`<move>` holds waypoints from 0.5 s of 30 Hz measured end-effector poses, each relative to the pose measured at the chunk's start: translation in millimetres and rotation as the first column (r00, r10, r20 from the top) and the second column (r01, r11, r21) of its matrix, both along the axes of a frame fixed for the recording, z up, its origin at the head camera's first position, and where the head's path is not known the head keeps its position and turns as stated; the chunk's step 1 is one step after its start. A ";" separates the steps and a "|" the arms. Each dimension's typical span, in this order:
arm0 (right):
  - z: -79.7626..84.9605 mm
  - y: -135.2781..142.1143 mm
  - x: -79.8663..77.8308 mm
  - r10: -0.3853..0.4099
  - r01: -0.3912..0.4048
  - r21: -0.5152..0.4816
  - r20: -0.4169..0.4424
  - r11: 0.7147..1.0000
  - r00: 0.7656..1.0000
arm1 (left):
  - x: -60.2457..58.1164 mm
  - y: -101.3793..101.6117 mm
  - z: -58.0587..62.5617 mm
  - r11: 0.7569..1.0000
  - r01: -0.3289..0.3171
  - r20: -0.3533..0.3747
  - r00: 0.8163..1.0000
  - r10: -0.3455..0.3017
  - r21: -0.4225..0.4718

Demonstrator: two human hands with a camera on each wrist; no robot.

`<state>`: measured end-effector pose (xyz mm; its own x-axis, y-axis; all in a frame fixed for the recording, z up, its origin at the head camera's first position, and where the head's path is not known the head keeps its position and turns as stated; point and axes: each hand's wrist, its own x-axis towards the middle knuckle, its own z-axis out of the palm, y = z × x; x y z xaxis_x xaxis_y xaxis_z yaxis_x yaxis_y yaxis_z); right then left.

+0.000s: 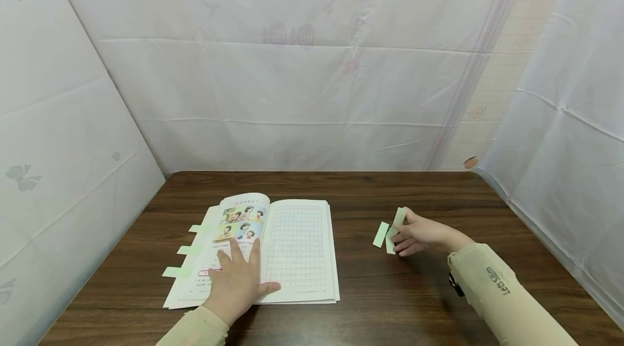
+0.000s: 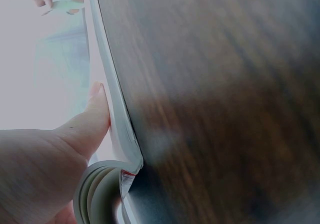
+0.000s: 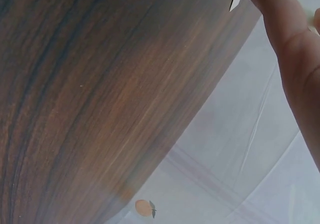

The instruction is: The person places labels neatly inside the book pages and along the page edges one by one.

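Observation:
An open workbook lies on the table, with a picture page on the left and a grid page on the right. My left hand rests with spread fingers on the left page, its thumb across the fold onto the grid page. Three pale green sticky tabs stick out from the book's left edge. To the right of the book, my right hand pinches a pale green sticky note strip between thumb and fingers. Just left of it, a second green strip lies on the wood.
The dark wooden table runs back to a white patterned curtain. Similar sheets hang along the left and right sides. A beige sleeve covers each forearm.

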<state>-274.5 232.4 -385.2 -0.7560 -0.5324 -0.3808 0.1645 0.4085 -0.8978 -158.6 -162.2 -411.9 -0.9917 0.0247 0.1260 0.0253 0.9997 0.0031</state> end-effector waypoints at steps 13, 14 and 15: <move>-2.5 0.5 0.9 -0.043 0.043 -0.011 0.006 0.999 0.999 | -0.8 -0.1 -0.2 1.000 0.000 0.014 1.000 0.000 -0.009; -3.4 0.5 1.2 -0.052 0.053 -0.016 0.004 0.998 0.999 | -0.9 -0.2 -0.4 1.000 0.000 0.016 1.000 0.001 -0.008; -4.6 0.3 1.6 -0.068 0.069 -0.022 0.002 0.997 0.998 | -1.0 -0.3 -0.5 1.000 -0.001 0.018 1.000 0.001 -0.008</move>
